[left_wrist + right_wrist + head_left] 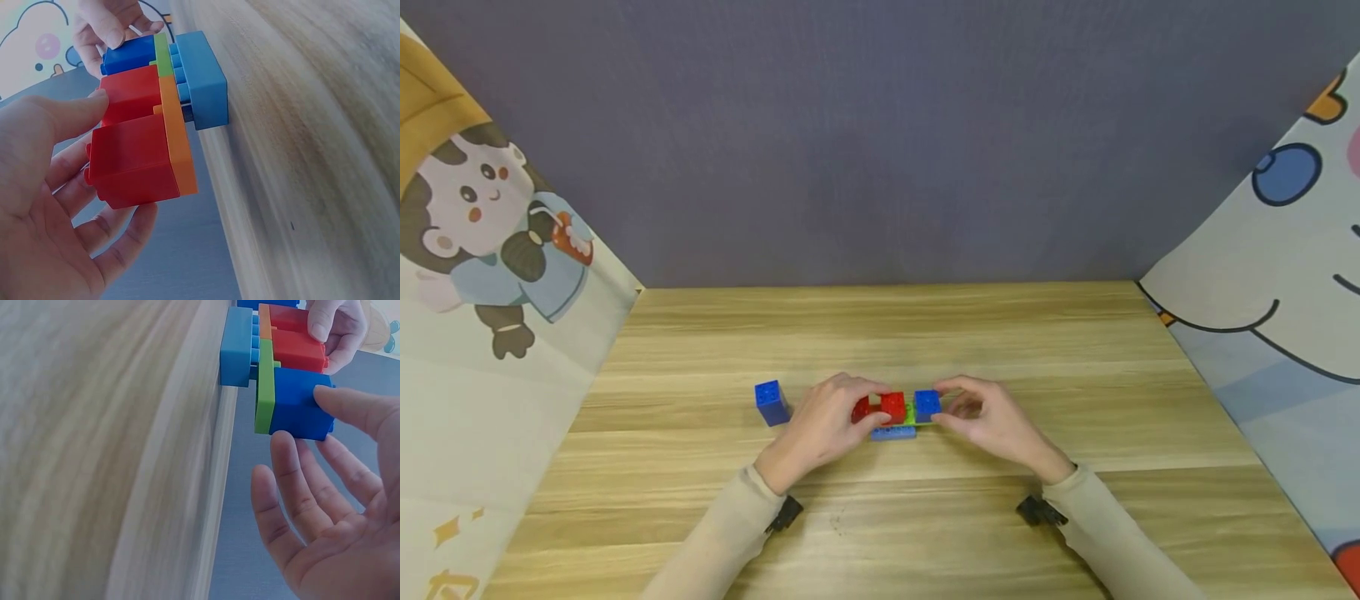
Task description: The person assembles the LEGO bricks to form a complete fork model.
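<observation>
A small toy-brick build stands on the table. Its base is a light blue brick (893,433), with an orange plate (177,140) and a green plate (265,387) end to end on top, both overhanging it. Two red bricks sit on the orange plate: an outer red brick (134,162) and an inner red brick (892,407). A dark blue brick (927,406) sits on the green plate. My left hand (827,421) pinches the inner red brick, thumb on its near side. With thumb and fingertips, my right hand (988,417) holds the dark blue brick at the right end.
Left of my left hand, a tall blue block (771,402) stands on the wooden table (880,533). A grey panel (880,150) rises at the table's back edge, and printed walls (1232,317) flank both sides.
</observation>
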